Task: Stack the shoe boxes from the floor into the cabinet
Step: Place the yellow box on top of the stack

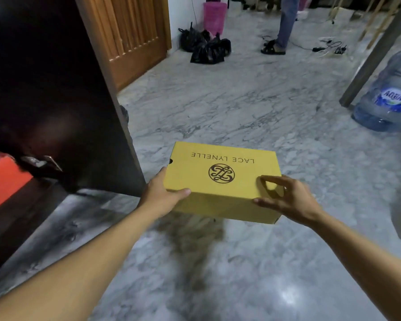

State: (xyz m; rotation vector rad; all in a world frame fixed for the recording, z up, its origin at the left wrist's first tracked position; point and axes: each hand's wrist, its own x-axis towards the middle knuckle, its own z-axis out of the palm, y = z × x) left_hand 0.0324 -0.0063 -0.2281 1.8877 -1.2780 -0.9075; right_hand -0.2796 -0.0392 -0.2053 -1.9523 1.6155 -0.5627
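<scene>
Both forearms reach out from the bottom of my view toward a yellow shoe box [222, 181], held above the marble floor [241, 107] with its shadow on the tiles just beneath it. From where I watch, the box is level, its lid on, and the printed "LACE LYNELLE" and round logo read upside down to me.

Largest thing in sight is the floor itself, grey-veined and glossy. Next is the dark cabinet [44, 93] filling the left side, its door [116, 126] standing open just beside the box's left end. Inside, low at the left edge, I see an orange-red box [2, 181] lying on a shelf. Behind the cabinet stands a wooden door [134, 38].

At the right edge sits a big water jug [389, 93] with a blue label, beside a grey slanted post [377, 52]. Farther back are a pink bin [214, 17], black plastic bags [206, 46] on the floor in front of it, a person's legs [284, 24] in sandals, and cables with a power strip [329, 47].

My left hand [162, 193] grips the box's near-left corner, thumb on the lid, fingers around the end. My right hand [289, 198] holds the near-right corner, fingers curled onto the lid and thumb against the near side.
</scene>
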